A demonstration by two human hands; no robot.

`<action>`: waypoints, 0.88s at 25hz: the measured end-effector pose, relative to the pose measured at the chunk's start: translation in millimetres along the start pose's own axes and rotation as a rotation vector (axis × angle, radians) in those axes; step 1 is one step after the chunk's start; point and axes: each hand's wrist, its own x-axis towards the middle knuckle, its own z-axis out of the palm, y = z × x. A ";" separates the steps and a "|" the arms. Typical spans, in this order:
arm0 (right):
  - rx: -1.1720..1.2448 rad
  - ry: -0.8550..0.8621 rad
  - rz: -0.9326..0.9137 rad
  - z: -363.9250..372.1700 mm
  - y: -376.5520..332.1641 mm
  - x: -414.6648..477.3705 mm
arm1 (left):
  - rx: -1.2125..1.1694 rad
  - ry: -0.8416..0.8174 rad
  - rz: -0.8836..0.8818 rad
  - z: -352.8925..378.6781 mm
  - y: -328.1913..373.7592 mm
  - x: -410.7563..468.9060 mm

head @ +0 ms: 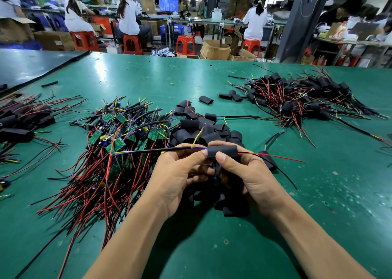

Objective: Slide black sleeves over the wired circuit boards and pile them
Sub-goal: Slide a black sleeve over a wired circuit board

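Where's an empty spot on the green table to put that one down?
Bare mat lies right of the right hand, nearer than the finished pile, and far off around the yellow ring beyond the sleeve pile. The board pile at left is crowded.

The black sleeve (pixel 222 151) at centre frame hides whatever is inside it; only wires (pixel 169 150) show at its ends. The left hand (pixel 176 176) and right hand (pixel 248 179) cover the near part of the heap of loose sleeves (pixel 210 134). A sleeved pile (pixel 19 119) is cut off by the left edge, and a seated person (pixel 343 13) at upper right is blurred.
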 end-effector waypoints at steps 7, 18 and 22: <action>-0.054 0.030 0.123 1.5 -6.1 2.3 | 0.007 0.060 0.053 -1.1 0.9 1.5; 0.001 0.077 0.137 5.4 -8.9 1.8 | 0.001 0.069 0.034 -3.8 3.2 2.5; 0.236 0.251 0.102 11.3 -10.3 5.6 | -0.024 0.083 0.059 -0.8 4.7 0.9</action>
